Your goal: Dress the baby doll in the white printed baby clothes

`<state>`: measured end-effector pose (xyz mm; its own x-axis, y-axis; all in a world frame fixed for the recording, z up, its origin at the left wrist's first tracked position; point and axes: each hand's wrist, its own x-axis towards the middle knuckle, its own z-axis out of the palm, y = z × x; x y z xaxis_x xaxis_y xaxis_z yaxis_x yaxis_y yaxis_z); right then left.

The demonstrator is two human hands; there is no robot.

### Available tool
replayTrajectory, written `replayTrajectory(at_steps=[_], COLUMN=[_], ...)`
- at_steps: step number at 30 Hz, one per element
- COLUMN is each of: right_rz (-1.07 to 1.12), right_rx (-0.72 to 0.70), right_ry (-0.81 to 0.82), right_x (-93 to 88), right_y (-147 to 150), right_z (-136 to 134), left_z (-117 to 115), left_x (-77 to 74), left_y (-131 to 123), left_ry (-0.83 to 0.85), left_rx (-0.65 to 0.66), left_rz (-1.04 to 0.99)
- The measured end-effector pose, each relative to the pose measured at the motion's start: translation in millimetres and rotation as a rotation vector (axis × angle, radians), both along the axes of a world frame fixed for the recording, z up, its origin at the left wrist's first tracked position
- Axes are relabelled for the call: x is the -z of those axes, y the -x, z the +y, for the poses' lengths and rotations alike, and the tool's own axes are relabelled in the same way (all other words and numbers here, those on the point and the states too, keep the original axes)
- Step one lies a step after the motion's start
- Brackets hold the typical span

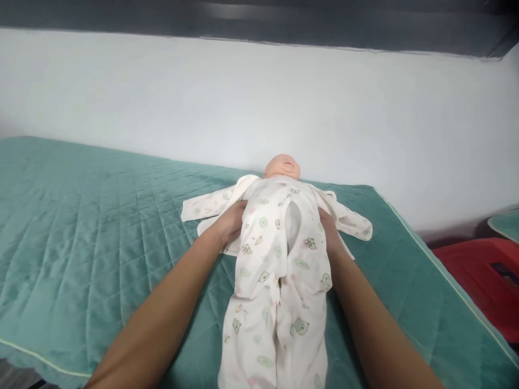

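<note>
A baby doll (283, 167) lies on its back, its head toward the wall. White trousers (263, 265) printed with green and yellow animals cover it from the chest down, with an opening at the crotch. Beneath its upper body a matching white top (208, 204) is spread, sleeves out to both sides. My left hand (234, 220) is against the doll's side at the left, over the top's edge. On the other side, my right hand (329, 226) is pressed in beside the trousers. The doll's body and clothing hide the fingers of both hands.
A green quilted cover (101, 232) with pale piping lies under the doll. Behind it rises a white wall (203, 102) with a dark band (243, 21) along the top. A red object (482, 275) stands beyond the right edge.
</note>
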<state>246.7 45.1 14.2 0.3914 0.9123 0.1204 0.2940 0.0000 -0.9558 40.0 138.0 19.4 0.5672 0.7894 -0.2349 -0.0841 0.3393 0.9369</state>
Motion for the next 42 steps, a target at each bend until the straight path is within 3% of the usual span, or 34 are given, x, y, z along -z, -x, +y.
replayTrajectory(at_steps=[8,11,14,19,22,26,31,37,42], right_rz=[0.095,0.038,-0.113,-0.379,-0.379,-0.269,-0.344,-0.372,-0.385], right_rx=[0.136,0.213,0.261,0.332,0.266,0.049,-0.152,-0.443,-0.463], right_ry=[0.122,0.151,0.105,-0.070,-0.180,-0.250,-0.254,-0.015,0.097], right_x=[-3.3,-0.4,3.0,2.2,-3.7,-5.9,-3.5,-25.9,-36.6], right_y=[-6.3,-8.7,-10.5,-13.6,-13.0,-13.2,-24.7,-34.8,-37.6], right_z=[1.9,1.3,0.9,12.7,30.7,53.5,66.5,64.2,59.1], left_z=[-1.8,-0.3,2.3,7.8,16.1,30.5,44.0,53.3,54.0], left_x=[-2.4,-5.3,-11.2,-23.2,-26.9,-25.1,-21.8,-29.9,-37.2], left_y=[2.8,9.1,17.8,16.8,5.4,-3.5,2.5,8.0,8.8], left_ry=[-0.080,-0.150,-0.308,-0.706,-0.959,-1.105,-1.023,-0.800,-0.733], left_rx=[0.002,0.007,-0.026,-0.232,-0.207,-0.073,0.062,0.259,0.260], left_rz=[0.054,0.116,0.295,0.534,0.545,0.521,0.458,0.425,0.360])
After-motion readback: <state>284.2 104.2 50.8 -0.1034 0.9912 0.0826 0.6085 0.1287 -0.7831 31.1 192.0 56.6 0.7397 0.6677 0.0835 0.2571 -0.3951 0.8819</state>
